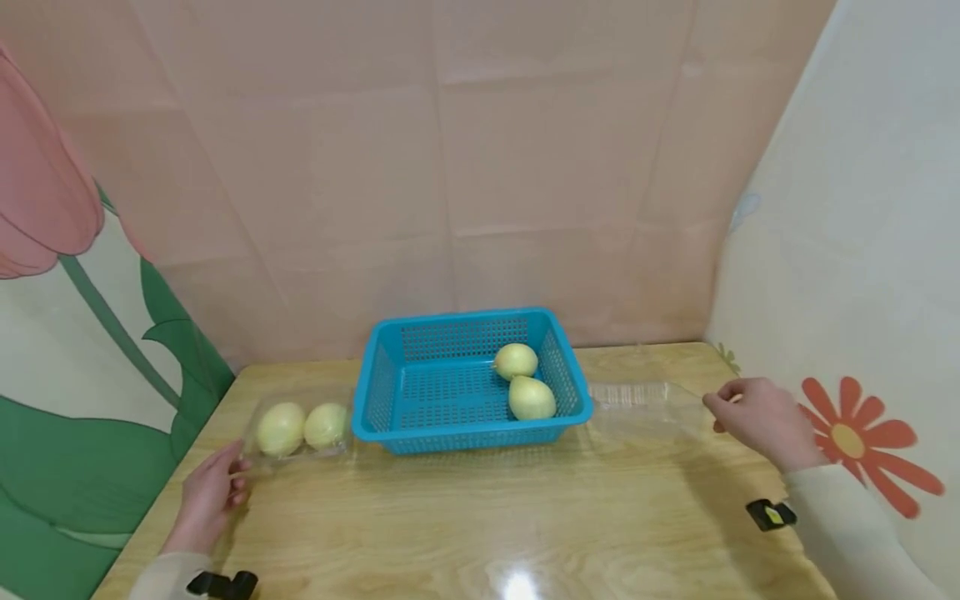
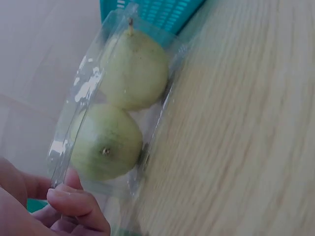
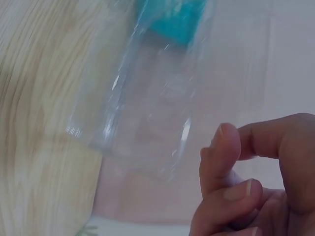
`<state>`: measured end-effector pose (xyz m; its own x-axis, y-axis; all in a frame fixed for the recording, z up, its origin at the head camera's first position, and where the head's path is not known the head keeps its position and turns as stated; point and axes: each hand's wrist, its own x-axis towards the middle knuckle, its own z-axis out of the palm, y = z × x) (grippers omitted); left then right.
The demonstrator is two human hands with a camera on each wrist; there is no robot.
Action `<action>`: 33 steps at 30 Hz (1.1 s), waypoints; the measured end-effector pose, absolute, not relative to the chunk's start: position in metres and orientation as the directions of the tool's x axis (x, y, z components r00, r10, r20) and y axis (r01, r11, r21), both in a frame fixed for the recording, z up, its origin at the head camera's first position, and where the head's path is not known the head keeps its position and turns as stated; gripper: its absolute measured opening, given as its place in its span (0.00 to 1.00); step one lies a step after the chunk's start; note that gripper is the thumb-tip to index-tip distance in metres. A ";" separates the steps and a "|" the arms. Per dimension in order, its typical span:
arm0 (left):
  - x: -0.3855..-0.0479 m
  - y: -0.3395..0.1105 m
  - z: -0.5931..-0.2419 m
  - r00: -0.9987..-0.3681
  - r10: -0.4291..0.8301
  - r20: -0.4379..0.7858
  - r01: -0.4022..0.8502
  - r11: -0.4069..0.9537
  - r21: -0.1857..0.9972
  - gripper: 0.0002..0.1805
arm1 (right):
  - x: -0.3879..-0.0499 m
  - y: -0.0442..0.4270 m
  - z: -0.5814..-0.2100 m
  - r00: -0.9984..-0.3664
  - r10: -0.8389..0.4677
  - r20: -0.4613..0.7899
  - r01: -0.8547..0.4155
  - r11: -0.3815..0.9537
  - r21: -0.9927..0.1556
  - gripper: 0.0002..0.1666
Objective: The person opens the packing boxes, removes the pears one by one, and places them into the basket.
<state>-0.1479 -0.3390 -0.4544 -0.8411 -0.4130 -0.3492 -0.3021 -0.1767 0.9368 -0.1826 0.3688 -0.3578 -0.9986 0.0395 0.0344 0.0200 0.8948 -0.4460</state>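
Note:
My left hand [image 1: 208, 498] pinches the near-left corner of a clear plastic container [image 2: 147, 115] between thumb and fingers. Two pale yellow-green round fruits [image 1: 281, 429] lie inside it, side by side. At the right, my right hand [image 1: 768, 421] is beside the end of another clear container [image 1: 630, 396], which holds no fruit. In the right wrist view the fingers of this hand [image 3: 251, 182] are bent, with a visible gap to the plastic [image 3: 147, 103]; whether they touch a thin clear edge, I cannot tell.
Between the two containers, a blue slotted basket [image 1: 472, 437] stands at the back of the wooden table [image 1: 480, 517]. Two more pale fruits [image 1: 532, 398] lie in its right part. A pink cloth wall [image 1: 450, 167] rises behind; printed flower panels stand at both sides.

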 end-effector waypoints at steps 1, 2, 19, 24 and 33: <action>-0.147 -0.341 -0.455 -0.846 -0.401 -0.350 -0.309 -0.165 0.936 0.10 | -0.181 0.366 -0.357 -0.999 0.023 0.036 0.005 0.895 -0.446 0.22; -0.146 -0.343 -0.455 -0.854 -0.387 -0.349 -0.314 -0.152 0.937 0.09 | -0.180 0.363 -0.355 -0.999 0.002 0.032 -0.012 0.892 -0.452 0.22; -0.138 -0.370 -0.453 -0.929 -0.186 -0.321 -0.344 0.109 0.933 0.19 | -0.180 0.320 -0.372 -0.836 -0.455 -0.307 -0.083 0.657 -0.749 0.21; -0.131 -0.378 -0.457 -0.947 -0.149 -0.285 -0.308 0.163 0.937 0.08 | -0.180 0.310 -0.385 -0.798 -0.519 -0.307 -0.112 0.628 -0.770 0.18; -0.125 -0.377 -0.456 -0.971 -0.039 -0.238 -0.239 0.281 0.929 0.21 | -0.180 0.303 -0.403 -0.787 -0.537 -0.303 -0.129 0.624 -0.771 0.17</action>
<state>-0.1254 -0.3773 -0.4558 -0.9705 -0.0391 -0.2378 -0.2390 0.2811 0.9294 -0.1796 0.3027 -0.4029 -0.7870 -0.5374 -0.3030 -0.1290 0.6237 -0.7709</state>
